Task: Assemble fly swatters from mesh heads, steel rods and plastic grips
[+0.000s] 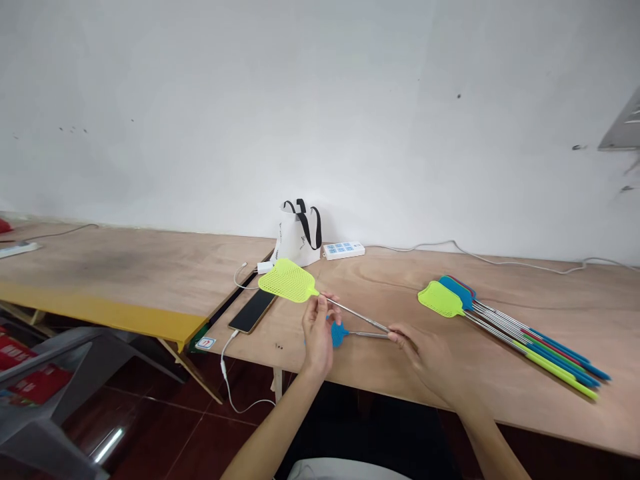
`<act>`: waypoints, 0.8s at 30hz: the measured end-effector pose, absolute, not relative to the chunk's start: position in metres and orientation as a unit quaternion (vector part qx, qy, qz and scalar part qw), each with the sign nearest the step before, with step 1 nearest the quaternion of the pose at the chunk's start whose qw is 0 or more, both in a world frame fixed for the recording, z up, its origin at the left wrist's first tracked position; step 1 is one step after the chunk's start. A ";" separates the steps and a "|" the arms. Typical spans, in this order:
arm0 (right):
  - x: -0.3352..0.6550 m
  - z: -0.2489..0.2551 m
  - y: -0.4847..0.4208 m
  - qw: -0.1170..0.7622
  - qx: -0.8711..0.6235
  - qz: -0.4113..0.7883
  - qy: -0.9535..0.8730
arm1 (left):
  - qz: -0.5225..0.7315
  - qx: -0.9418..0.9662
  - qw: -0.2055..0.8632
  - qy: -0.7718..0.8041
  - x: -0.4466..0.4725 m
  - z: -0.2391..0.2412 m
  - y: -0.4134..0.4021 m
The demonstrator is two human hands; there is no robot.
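Note:
A yellow-green fly swatter [287,281] is held above the table, its mesh head pointing left. My left hand [319,337] pinches its metal rod just below the head. Farther down the same rod, my right hand [425,357] has its fingers closed, hiding the handle end. Below them a blue fly swatter [339,335] lies near the table's front edge, partly covered by my left hand; its rod runs toward my right hand. To the right rests a fanned pile of fly swatters [443,299] with yellow-green, blue and red heads and long coloured handles.
A black phone [254,311] on a white charging cable [225,370] lies left of my hands. Behind it stand a white bag [295,243] with black handles and a power strip [344,250] by the wall. Another table [125,267] adjoins on the left, with a grey chair [45,400] before it.

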State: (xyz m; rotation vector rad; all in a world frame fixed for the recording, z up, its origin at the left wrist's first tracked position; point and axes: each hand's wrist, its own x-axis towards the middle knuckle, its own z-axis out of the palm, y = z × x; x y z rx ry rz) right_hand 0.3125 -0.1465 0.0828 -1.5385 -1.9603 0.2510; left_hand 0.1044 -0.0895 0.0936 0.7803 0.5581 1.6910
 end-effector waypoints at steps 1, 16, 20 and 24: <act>0.312 0.083 -0.146 0.318 -0.580 0.101 -0.743 | 0.715 0.335 0.567 0.236 0.104 0.093 -0.090; 0.294 0.076 -0.148 0.361 -0.528 0.021 -0.768 | 0.698 0.372 0.576 0.207 0.114 0.094 -0.105; 0.307 0.081 -0.145 0.334 -0.548 0.017 -0.767 | 0.734 0.345 0.548 0.204 0.096 0.109 -0.100; 0.345 0.080 -0.138 0.319 -0.568 0.044 -0.758 | 0.782 0.291 0.513 0.201 0.062 0.122 -0.083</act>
